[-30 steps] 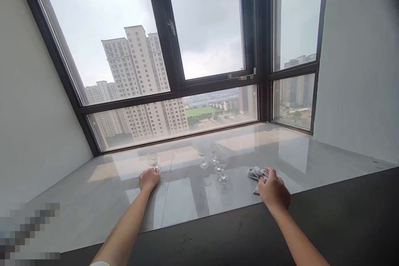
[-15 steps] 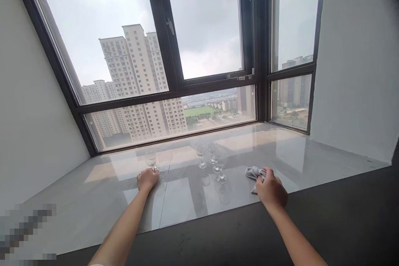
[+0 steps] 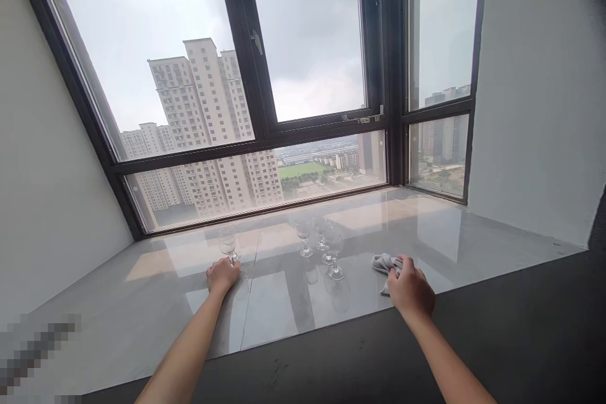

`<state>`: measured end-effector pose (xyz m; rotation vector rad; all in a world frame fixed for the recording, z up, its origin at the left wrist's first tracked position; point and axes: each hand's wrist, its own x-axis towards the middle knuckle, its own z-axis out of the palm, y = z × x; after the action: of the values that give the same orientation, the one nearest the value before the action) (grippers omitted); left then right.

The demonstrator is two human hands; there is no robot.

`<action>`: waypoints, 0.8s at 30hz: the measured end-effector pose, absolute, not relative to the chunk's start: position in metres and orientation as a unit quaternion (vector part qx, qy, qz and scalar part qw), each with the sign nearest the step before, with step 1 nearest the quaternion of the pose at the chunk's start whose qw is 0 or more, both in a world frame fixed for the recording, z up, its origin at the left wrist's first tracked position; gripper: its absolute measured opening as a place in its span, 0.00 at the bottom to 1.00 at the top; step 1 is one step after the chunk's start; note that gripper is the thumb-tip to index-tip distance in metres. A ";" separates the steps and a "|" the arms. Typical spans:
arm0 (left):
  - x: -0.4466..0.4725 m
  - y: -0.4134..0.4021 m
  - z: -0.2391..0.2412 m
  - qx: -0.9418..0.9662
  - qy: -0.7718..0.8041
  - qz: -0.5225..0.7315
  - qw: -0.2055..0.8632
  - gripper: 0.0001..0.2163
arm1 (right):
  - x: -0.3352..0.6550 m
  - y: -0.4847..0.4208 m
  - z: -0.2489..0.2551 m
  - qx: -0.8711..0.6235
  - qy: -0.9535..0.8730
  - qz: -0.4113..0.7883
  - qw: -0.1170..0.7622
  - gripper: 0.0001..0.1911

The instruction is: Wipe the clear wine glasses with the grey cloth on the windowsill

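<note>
On the left of the glossy grey sill (image 3: 279, 303), my left hand (image 3: 224, 275) is closed around the lower stem of a clear wine glass (image 3: 227, 241). The glass stands upright, its foot hidden by my fingers. Just behind it shows what may be the foot of another glass. My right hand (image 3: 411, 287) grips a crumpled light grey cloth (image 3: 386, 263) against the sill, near the front edge. Between my hands several clear stemmed glasses stand upright in a loose cluster, the nearest glass (image 3: 335, 246) at the front and another glass (image 3: 303, 230) at its left.
Behind the glasses rises a dark-framed window (image 3: 265, 145) with a handle and a latch. White walls (image 3: 530, 107) flank the sill on both sides. The sill's front edge drops to a dark grey face (image 3: 360, 366). A pixelated patch covers the lower left corner.
The whole view has shifted slightly. Both hands keep their holds, and the glasses and cloth show no clear movement on the sill.
</note>
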<state>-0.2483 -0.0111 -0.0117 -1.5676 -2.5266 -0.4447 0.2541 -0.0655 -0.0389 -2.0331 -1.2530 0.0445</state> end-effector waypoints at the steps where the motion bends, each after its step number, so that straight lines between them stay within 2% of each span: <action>1: -0.248 -0.011 -0.012 -0.520 -0.839 -0.147 0.068 0.18 | 0.254 -0.065 -0.039 -0.790 -0.489 0.015 0.369 0.20; 24: -0.246 -0.013 -0.008 -0.522 -0.839 -0.142 0.062 0.21 | 0.255 -0.066 -0.038 -0.788 -0.494 0.012 0.368 0.18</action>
<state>-0.2456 -0.0133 -0.0075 -1.5768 -2.5358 -0.4289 0.2545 -0.0663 -0.0378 -2.0234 -1.2690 0.0303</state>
